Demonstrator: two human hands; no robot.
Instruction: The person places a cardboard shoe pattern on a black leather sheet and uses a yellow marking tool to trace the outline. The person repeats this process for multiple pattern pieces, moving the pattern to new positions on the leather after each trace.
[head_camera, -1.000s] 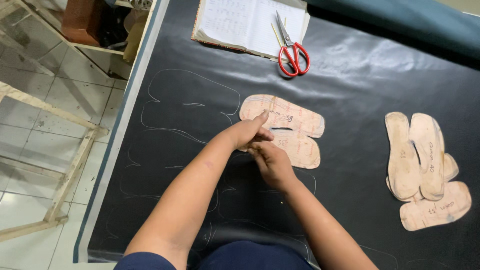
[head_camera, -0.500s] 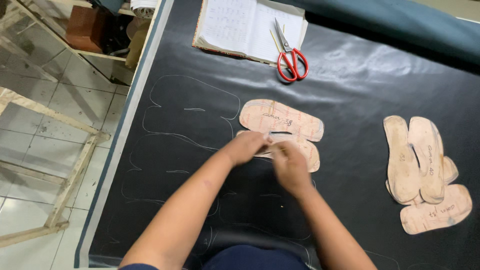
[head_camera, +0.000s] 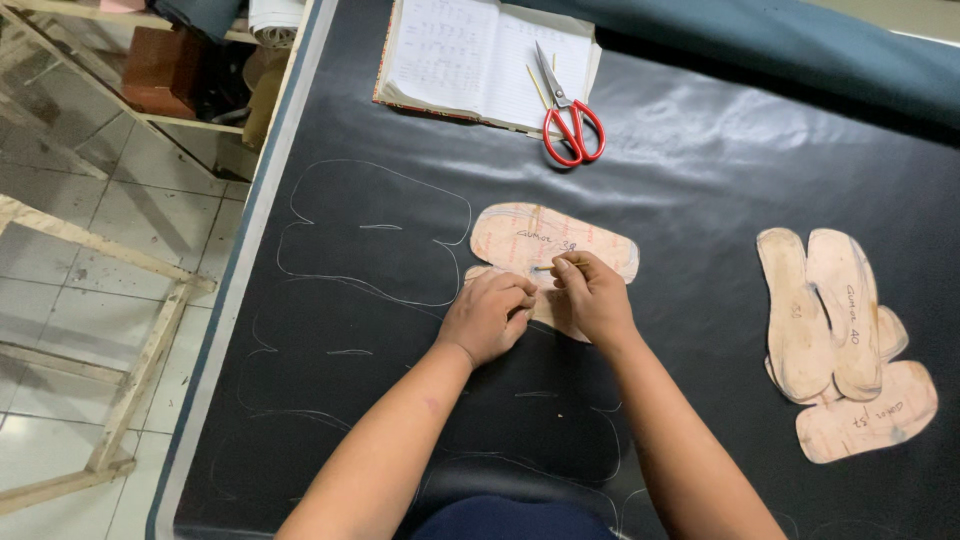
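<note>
While left hand (head_camera: 487, 317) is pressing curled on sole template (head_camera: 553, 251), right hand (head_camera: 592, 297) is pinching thin marking tool against it; black sheet (head_camera: 700, 170) covering counter.

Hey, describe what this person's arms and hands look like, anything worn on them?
Both forearms are bare, with no sleeves in view. The left hand and right hand wear no gloves, and no rings, watch or bracelets show. A bit of dark blue clothing shows at the bottom edge.
</note>
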